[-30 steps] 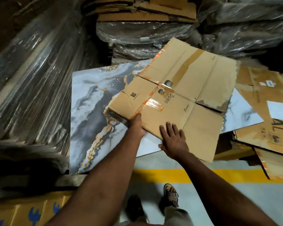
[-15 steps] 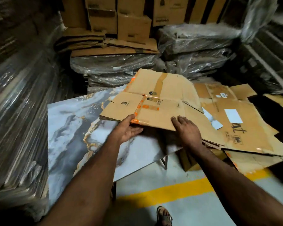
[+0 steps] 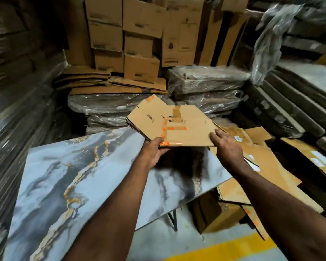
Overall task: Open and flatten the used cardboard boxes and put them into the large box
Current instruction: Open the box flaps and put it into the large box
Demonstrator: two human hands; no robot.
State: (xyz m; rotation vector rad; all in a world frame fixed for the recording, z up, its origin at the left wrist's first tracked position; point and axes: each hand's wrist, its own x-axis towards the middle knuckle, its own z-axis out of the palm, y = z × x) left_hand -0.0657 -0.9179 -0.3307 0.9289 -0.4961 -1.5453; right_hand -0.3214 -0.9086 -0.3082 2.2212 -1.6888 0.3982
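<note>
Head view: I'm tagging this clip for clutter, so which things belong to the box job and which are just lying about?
Job: flattened brown cardboard box with orange tape; left hand and right hand, both gripping it; flat cardboard pile.
Lying about: blue-grey marbled tabletop; stacked brown cartons; plastic-wrapped bundles.

The flattened box (image 3: 177, 127) is matt brown corrugated cardboard, its layered edge showing, with strips of glossy clear and orange tape. The tabletop (image 3: 68, 178) is smooth and faintly glossy, marble-patterned in grey, white and gold. Shiny, crinkled plastic wrap (image 3: 205, 81) covers the bundles behind. The stacked cartons (image 3: 139, 44) are dull brown cardboard.
</note>
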